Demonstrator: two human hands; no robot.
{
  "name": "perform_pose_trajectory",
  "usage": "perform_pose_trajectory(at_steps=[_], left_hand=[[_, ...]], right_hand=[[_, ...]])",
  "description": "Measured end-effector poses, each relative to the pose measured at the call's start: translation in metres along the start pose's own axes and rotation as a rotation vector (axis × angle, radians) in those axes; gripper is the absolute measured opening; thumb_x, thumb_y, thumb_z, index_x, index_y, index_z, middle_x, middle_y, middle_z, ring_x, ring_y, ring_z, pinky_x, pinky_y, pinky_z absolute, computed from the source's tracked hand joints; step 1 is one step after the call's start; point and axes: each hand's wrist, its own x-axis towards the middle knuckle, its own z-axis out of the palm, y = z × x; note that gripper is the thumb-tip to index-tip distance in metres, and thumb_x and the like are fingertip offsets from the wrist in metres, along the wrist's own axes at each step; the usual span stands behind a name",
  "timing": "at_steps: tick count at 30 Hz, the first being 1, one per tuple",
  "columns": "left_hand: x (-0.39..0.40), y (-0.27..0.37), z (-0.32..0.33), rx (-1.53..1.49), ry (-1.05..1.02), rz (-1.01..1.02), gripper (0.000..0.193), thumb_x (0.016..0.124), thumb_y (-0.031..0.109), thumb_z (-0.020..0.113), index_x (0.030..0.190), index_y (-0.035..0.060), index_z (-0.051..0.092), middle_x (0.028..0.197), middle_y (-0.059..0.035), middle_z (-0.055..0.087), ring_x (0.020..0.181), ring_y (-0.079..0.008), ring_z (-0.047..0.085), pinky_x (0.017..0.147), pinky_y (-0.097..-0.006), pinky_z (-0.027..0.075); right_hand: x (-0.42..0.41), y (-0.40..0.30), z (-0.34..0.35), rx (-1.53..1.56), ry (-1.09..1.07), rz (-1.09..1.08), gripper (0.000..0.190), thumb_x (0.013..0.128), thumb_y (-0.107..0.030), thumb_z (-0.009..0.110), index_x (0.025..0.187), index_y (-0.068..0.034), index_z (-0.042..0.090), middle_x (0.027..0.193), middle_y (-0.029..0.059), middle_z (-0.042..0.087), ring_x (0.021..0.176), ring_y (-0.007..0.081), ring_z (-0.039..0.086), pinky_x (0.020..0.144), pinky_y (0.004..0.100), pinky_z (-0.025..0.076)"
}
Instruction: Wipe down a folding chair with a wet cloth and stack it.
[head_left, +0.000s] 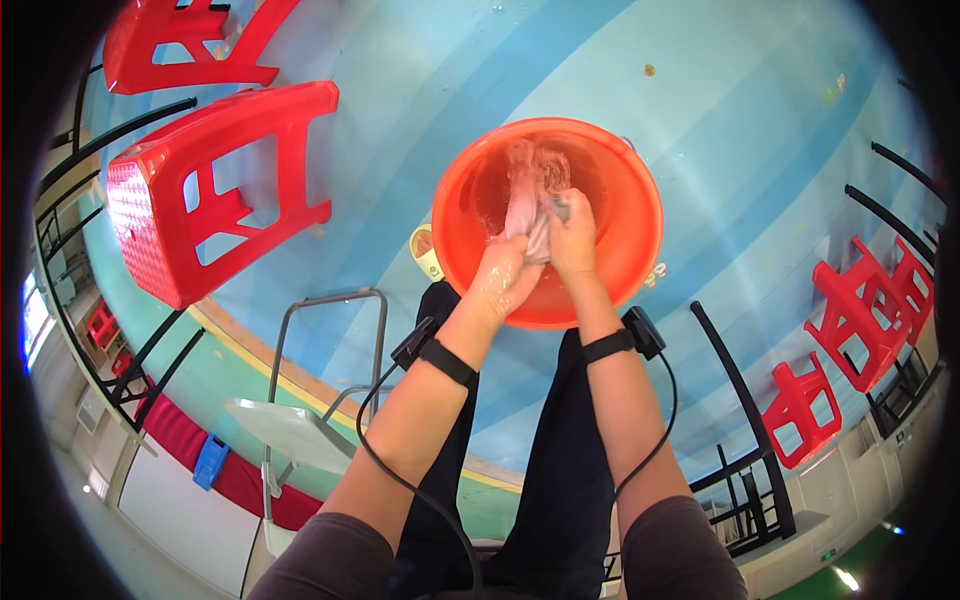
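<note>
An orange-red plastic basin (637, 247) stands on the blue floor before me, with water in it. A light pinkish wet cloth (523, 206) hangs between my hands, its far part down in the water. My left hand (508, 276), wet and shiny, grips the cloth's near end over the basin. My right hand (572, 234) is closed on the cloth just to the right, with a small greyish part showing by the thumb. Both hands are inside the rim's outline. Folds of the cloth hide some fingertips.
Red plastic stools (292, 172) lie on their sides at the left, more (862, 322) at the right. A folding chair (292, 424) stands left of my legs. Black metal frames (739, 382) flank the floor. Cream slippers (425, 253) peek out beside the basin. Cables run from straps on my forearms.
</note>
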Motion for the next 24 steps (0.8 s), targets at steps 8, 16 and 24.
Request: perform_pose_trajectory(at_steps=[8,16,24], left_hand=[[-0.003,-0.006,-0.024,-0.053,-0.159,0.237,0.081,0.064,-0.015,0.036,0.142,0.0035,0.025,0.143,-0.0098,0.034,0.128,-0.0293,0.038,0.107,-0.0373,0.033],[0.047,-0.012,-0.042,0.053,0.347,0.134,0.078,0.069,-0.001,0.051,0.142,0.0081,0.024,0.132,-0.0117,0.043,0.115,-0.0259,0.047,0.095,-0.0362,0.04],[0.07,-0.01,-0.05,0.224,0.476,0.102,0.066,0.085,0.021,0.054,0.143,0.0161,0.024,0.137,-0.0062,0.039,0.121,-0.021,0.04,0.101,-0.0408,0.032]], right_hand=[[-0.038,-0.008,-0.015,-0.629,-0.317,0.084,0.063,0.064,0.005,0.059,0.121,-0.02,0.053,0.121,0.0057,0.052,0.113,0.0338,0.046,0.097,0.0392,0.037],[0.017,0.07,0.037,-0.662,-0.416,0.441,0.035,0.072,-0.006,0.061,0.105,-0.013,0.06,0.127,0.0192,0.048,0.113,0.0388,0.047,0.094,0.0398,0.041],[-0.014,0.044,0.041,0.161,-0.249,0.199,0.037,0.073,0.002,0.053,0.108,-0.007,0.06,0.113,0.0182,0.058,0.1,0.0364,0.056,0.087,0.0368,0.046]])
